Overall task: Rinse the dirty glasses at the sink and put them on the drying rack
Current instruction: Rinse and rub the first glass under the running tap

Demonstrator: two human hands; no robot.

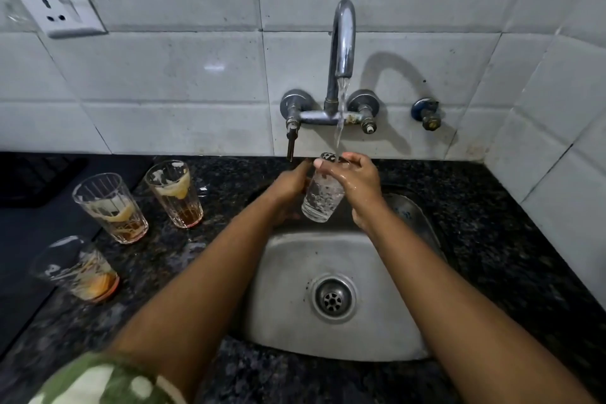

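Observation:
A clear ribbed glass (321, 200) is held upright over the steel sink (295, 305), under the running stream from the chrome tap (343, 43); water fills it. My right hand (359, 182) grips it near the rim, thumb across the top. My left hand (290, 185) presses against its left side. Three dirty glasses with brown residue stand on the counter at left: one (110, 208), one (173, 193) and a nearer one (77, 269).
Black speckled granite counter (492, 256) surrounds the sink. A dark mat or rack (36, 180) lies at the far left. Tiled walls rise behind and at right, with a wall socket (60, 6) and a spare valve (428, 113).

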